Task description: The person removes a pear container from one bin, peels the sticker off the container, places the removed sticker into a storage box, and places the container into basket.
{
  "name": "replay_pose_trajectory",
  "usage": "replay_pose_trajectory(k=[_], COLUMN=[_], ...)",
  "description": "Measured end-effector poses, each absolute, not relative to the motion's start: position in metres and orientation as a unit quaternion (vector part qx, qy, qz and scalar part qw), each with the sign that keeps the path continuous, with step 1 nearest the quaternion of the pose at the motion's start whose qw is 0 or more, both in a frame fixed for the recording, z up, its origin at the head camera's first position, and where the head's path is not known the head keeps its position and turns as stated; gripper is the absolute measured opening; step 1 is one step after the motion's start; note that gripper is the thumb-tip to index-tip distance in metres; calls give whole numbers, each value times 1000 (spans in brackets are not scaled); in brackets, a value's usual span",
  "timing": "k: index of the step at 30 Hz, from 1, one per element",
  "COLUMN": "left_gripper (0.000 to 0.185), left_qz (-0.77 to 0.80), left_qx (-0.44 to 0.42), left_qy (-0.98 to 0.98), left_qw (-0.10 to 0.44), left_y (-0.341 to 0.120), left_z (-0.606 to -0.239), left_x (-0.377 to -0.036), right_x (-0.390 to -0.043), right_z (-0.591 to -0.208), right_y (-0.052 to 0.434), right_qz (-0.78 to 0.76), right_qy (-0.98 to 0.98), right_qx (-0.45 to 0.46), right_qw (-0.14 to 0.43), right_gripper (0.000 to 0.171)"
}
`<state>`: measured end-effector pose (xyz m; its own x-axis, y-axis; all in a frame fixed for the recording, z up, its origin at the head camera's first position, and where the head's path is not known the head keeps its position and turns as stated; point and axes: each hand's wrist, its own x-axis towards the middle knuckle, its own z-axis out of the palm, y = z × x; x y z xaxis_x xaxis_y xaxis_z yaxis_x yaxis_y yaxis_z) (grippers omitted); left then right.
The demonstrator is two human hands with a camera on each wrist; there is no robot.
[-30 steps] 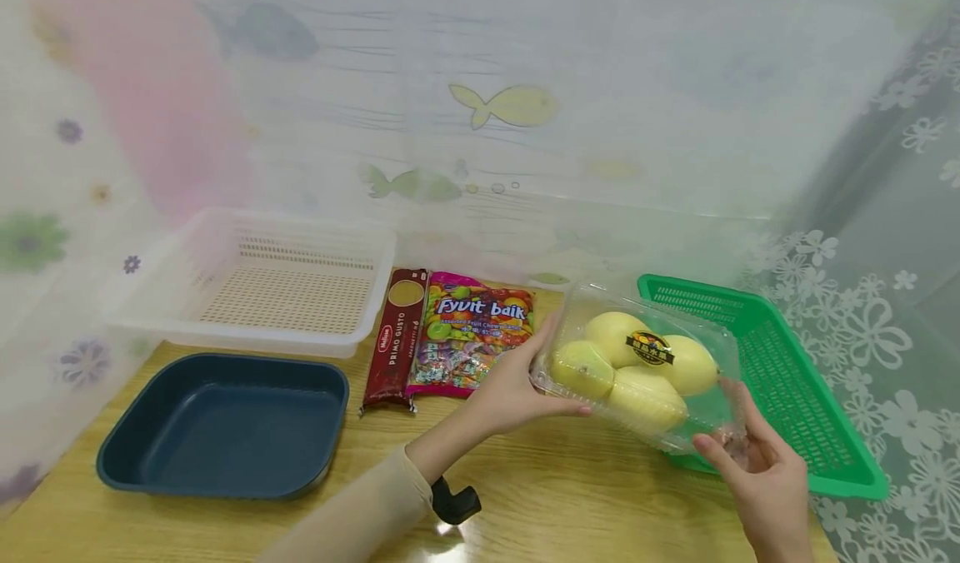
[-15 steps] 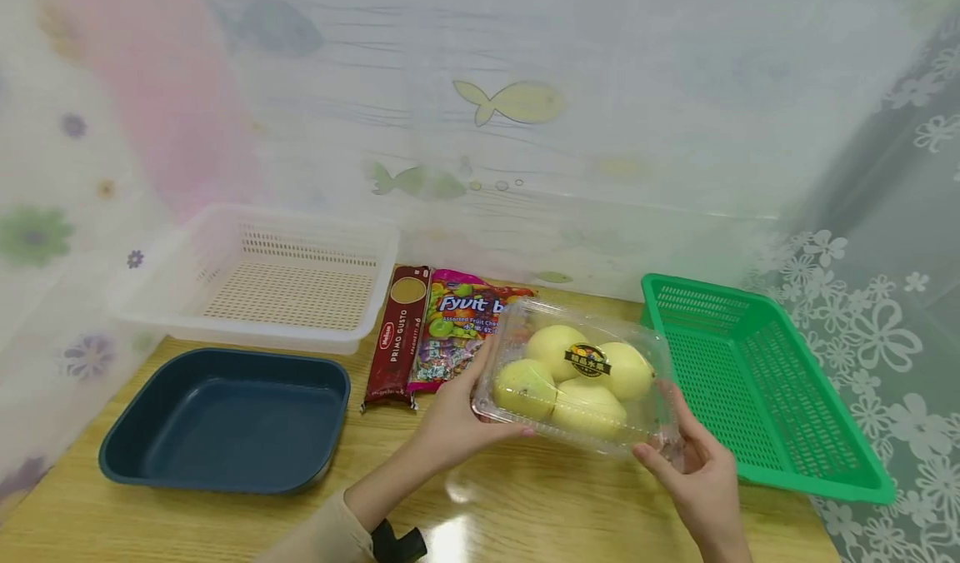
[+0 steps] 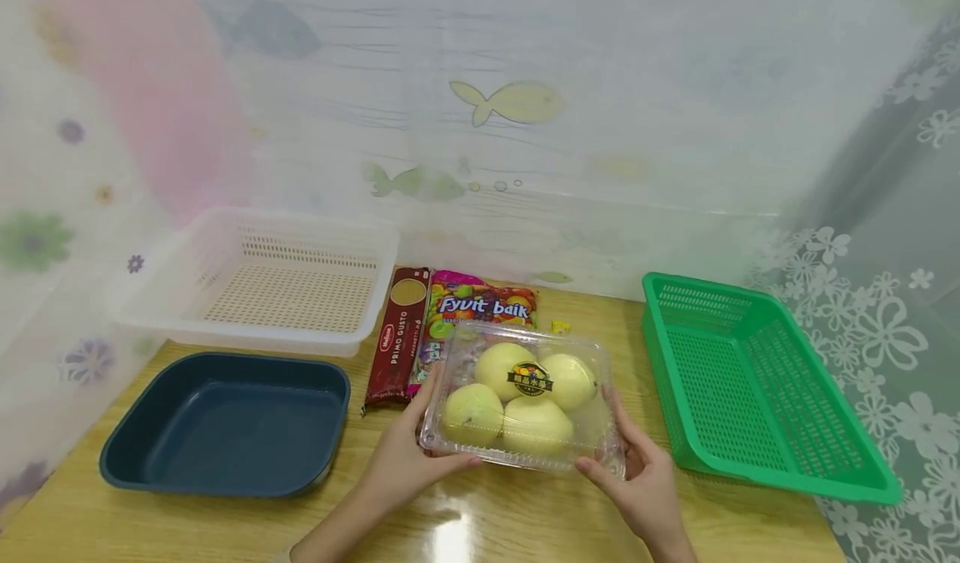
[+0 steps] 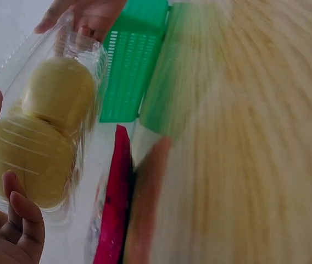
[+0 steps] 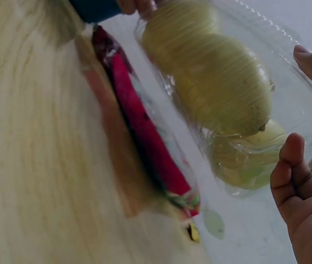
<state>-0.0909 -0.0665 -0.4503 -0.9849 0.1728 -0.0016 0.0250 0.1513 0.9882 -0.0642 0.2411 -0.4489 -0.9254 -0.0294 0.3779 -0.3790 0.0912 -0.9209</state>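
A clear plastic box (image 3: 517, 461) of pale yellow pears (image 3: 537, 428) is held up in front of me, its dark label (image 3: 529, 379) facing up. My left hand (image 3: 401, 456) grips the box's left end, thumb along the front edge. At the opposite end my right hand (image 3: 639, 486) holds the front corner, thumb on top. Both wrist views show the box above the wooden table, apart from it. Behind it lies a fruit candy bag (image 3: 483, 303), its lower part hidden. A dark red spaghetti packet (image 3: 399, 342) lies left of the bag.
On the right stands a green basket (image 3: 738, 396). A white basket (image 3: 262, 330) is at the back left, with a dark blue tray (image 3: 225, 490) before it. One small yellow candy (image 3: 560, 327) lies beside the bag. A patterned curtain (image 3: 637, 63) hangs behind the table.
Both hands have carried the pear box leftward, from beside the green basket to the middle, and it now sits less tilted. The small yellow candy has come into view.
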Motion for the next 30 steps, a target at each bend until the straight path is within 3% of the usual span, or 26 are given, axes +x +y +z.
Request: replay_pose_trajectory(k=[13, 23, 30], left_gripper=[133, 136, 138], left_qz=[664, 662, 624], left_qx=[88, 93, 76], left_qy=[742, 740, 775], left_qw=[38, 74, 60], left_y=[-74, -78, -85], left_z=[-460, -466, -466], left_x=[-75, -57, -45], right_x=[-56, -32, -24], right_z=[-468, -477, -482], right_y=[233, 232, 226], right_qz=[662, 692, 691], right_qy=[-713, -685, -688], right_qx=[172, 178, 173], right_qw=[154, 146, 138], right_gripper=[93, 94, 94])
